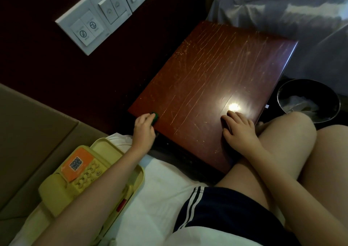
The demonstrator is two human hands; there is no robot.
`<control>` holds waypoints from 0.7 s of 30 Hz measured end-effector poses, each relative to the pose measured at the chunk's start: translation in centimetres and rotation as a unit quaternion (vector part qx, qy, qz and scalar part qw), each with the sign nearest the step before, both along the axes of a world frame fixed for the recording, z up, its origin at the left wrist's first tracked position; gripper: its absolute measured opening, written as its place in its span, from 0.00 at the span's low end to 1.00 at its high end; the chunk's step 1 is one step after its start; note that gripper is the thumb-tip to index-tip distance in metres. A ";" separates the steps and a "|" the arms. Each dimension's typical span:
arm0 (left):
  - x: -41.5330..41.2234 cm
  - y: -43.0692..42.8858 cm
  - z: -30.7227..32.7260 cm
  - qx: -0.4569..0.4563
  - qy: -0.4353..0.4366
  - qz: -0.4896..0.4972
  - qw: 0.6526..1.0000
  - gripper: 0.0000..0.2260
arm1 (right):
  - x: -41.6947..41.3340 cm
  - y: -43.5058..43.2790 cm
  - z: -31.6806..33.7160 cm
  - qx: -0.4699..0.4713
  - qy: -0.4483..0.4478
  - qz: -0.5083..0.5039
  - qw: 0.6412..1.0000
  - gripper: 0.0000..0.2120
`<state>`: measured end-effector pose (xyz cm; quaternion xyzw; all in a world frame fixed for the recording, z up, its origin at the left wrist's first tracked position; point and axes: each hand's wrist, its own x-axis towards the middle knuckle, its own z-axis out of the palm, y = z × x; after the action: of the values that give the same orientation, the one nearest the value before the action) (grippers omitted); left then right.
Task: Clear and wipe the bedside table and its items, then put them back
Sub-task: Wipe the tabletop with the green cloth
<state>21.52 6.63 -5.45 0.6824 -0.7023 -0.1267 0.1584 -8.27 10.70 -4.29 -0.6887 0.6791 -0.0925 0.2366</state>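
Observation:
The bedside table (212, 76) has a scratched, glossy red-brown top with nothing standing on it. At the table's near left corner, my left hand (144, 129) grips a small green pad (155, 116) and holds it against the wood. My right hand (238, 128) rests flat on the near right part of the tabletop, fingers spread. A yellow telephone (81, 172) with an orange label lies on the white bed sheet to the lower left, partly hidden under my left forearm.
A white switch panel (94, 19) is on the dark wall behind the table. A round waste bin (308, 100) with a liner stands on the floor to the right. Grey bedding (282, 6) lies beyond. My bare knees are against the table's right edge.

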 end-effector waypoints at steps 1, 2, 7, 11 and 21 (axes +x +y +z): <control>-0.9 0.9 0.0 0.002 0.005 -0.013 1.000 0.21 | 0.0 0.0 0.0 0.001 -0.001 0.000 1.000 0.24; -1.9 1.8 0.0 0.005 0.011 -0.028 1.000 0.21 | -0.1 0.1 0.0 0.001 0.000 0.002 1.000 0.24; -4.9 6.3 0.1 0.014 0.013 -0.122 0.992 0.22 | -0.5 0.3 -0.1 -0.013 0.019 0.018 1.000 0.24; -4.1 5.4 1.6 0.020 0.045 -0.120 0.992 0.20 | -0.7 0.5 -0.2 -0.022 0.021 0.024 0.999 0.23; 5.1 -8.4 2.4 0.074 -0.050 0.113 0.990 0.17 | -0.7 0.4 0.0 -0.020 0.020 0.022 0.999 0.22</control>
<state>26.58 -1.80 -3.09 0.7726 -0.6165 -0.1257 0.0853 -8.95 11.15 -4.24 -0.7099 0.6662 -0.0871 0.2114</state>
